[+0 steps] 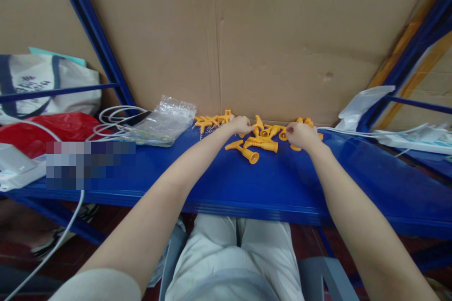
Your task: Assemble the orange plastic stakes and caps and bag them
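Several yellow plastic pieces, some T-shaped with a flared, hollow end, lie loose on the blue shelf top. My left hand is closed over the back of the pile, its fingertips beside an upright yellow piece. What it pinches, if anything, is too small to make out. To the right, my right hand has its fingers curled together next to another flared yellow piece; whatever is in them is hidden. Closer to me lies a single T-shaped yellow piece. Behind my left wrist sit yellow pieces with thin metal chains.
Clear plastic bags and coiled white cable lie to the left, near a red bag and a canvas bag. Cardboard walls the back. Blue posts stand at both sides. White plastic leans at the right.
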`<state>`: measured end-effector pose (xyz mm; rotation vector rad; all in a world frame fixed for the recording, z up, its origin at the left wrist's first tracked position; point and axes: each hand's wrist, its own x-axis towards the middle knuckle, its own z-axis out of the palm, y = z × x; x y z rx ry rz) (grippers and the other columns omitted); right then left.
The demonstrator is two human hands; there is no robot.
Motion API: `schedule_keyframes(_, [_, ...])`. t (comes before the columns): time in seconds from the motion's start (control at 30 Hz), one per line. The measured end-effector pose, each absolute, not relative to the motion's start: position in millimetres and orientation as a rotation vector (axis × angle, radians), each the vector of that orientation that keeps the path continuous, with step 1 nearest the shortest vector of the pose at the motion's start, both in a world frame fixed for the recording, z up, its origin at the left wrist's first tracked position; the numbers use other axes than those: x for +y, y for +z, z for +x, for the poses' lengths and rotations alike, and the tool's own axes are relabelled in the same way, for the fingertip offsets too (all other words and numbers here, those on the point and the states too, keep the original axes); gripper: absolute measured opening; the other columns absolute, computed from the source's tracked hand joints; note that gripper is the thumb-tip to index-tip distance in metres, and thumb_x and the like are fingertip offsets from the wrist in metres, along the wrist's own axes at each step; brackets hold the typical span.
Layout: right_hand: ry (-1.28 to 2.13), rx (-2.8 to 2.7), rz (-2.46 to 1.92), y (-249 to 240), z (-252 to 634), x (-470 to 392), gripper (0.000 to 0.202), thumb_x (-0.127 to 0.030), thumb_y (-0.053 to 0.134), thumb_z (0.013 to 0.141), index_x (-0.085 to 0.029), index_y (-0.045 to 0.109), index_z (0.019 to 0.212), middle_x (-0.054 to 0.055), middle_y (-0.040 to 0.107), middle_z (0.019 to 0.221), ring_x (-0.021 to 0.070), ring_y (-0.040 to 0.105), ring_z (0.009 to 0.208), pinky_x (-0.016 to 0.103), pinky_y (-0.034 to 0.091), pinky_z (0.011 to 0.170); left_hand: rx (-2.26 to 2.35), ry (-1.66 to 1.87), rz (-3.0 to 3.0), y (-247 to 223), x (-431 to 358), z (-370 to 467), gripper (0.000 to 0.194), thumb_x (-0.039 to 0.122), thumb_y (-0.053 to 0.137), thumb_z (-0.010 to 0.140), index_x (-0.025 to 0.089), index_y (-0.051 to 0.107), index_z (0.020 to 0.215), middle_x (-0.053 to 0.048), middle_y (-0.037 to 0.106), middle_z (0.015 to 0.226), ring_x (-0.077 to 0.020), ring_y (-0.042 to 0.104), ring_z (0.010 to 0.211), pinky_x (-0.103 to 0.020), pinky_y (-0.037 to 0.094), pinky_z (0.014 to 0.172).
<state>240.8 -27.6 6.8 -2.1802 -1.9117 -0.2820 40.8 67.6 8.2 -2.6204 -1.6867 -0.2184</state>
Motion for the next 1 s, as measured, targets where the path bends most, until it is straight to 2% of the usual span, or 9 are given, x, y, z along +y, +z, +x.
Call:
schedule_keyframes(0.1, [-0.283, -1.9, -2.173, 6, 241, -27, 0.04, -0.022, 0.048, 0.088, -0.02, 0.072, 0.119, 0.015, 0.07, 0.124, 0.0334, 0.062, 0.119, 0.051, 0.043, 0.102, -1.721, -0.204, -2.644, 1, 63, 50, 0.031, 0.033, 0.056, 0.088, 0.018, 0.076, 0.106, -0.013, 0.075, 0.112, -0.0279, 0.067, 0.11, -0.036, 0.048, 0.095])
schedule_keyframes(0.2, [-0.28, -1.895, -2.152, 6, 240, -27, 0.04, -0.021, 0.048, 0.088, -0.021, 0.072, 0.12, 0.014, 0.071, 0.123, 0.0333, 0.062, 0.118, 0.05, 0.044, 0.1, -1.779, -0.351, -2.632, -5, 60, 54, 0.025, 0.026, 0.058, 0.085, 0.016, 0.076, 0.1, -0.015, 0.074, 0.114, -0.0304, 0.066, 0.112, -0.037, 0.047, 0.097])
schedule_keyframes(0.33, [-0.307, -1.906, -2.141, 7, 239, -28, 0.039, -0.022, 0.048, 0.089, -0.022, 0.073, 0.118, 0.014, 0.072, 0.121, 0.0331, 0.064, 0.116, 0.047, 0.047, 0.096, -1.781, -0.543, -2.571, -4, 61, 51, 0.019, 0.028, 0.06, 0.083, 0.015, 0.074, 0.079, -0.015, 0.077, 0.096, -0.0334, 0.068, 0.107, -0.043, 0.045, 0.099])
schedule_keyframes(0.5, [-0.319, -1.921, -2.152, 8, 236, -30, 0.038, -0.021, 0.046, 0.09, -0.02, 0.073, 0.117, 0.014, 0.072, 0.122, 0.0309, 0.064, 0.118, 0.042, 0.047, 0.095, -1.85, -0.815, -2.577, 12, 52, 38, 0.022, 0.028, 0.06, 0.084, 0.015, 0.069, 0.068, -0.01, 0.071, 0.068, -0.0253, 0.07, 0.082, -0.032, 0.051, 0.076])
schedule_keyframes(0.67, [-0.337, -1.978, -2.091, 8, 230, -32, 0.037, -0.02, 0.044, 0.091, -0.018, 0.073, 0.113, 0.014, 0.073, 0.118, 0.0312, 0.065, 0.115, 0.043, 0.047, 0.093, -1.931, -1.15, -2.678, 18, 26, 22, 0.03, 0.027, 0.059, 0.087, 0.015, 0.062, 0.059, -0.004, 0.065, 0.058, -0.0136, 0.058, 0.052, -0.025, 0.043, 0.054])
schedule_keyframes(0.8, [-0.349, -2.018, -2.045, 4, 227, -31, 0.032, -0.022, 0.047, 0.091, -0.019, 0.074, 0.109, 0.013, 0.074, 0.116, 0.0313, 0.066, 0.113, 0.043, 0.047, 0.093, -1.891, -1.395, -2.691, 1, 16, 6, 0.032, 0.024, 0.058, 0.088, 0.016, 0.058, 0.056, -0.002, 0.063, 0.056, -0.0105, 0.054, 0.049, -0.022, 0.042, 0.052])
schedule_keyframes(1.0, [-0.307, -2.122, -1.955, -2, 227, -26, 0.032, -0.022, 0.046, 0.091, -0.019, 0.075, 0.106, 0.01, 0.075, 0.115, 0.0291, 0.067, 0.11, 0.038, 0.048, 0.091, -1.942, -1.407, -2.579, -23, 22, -7, 0.033, 0.027, 0.058, 0.086, 0.017, 0.058, 0.055, -0.001, 0.063, 0.054, -0.0125, 0.057, 0.053, -0.022, 0.043, 0.054])
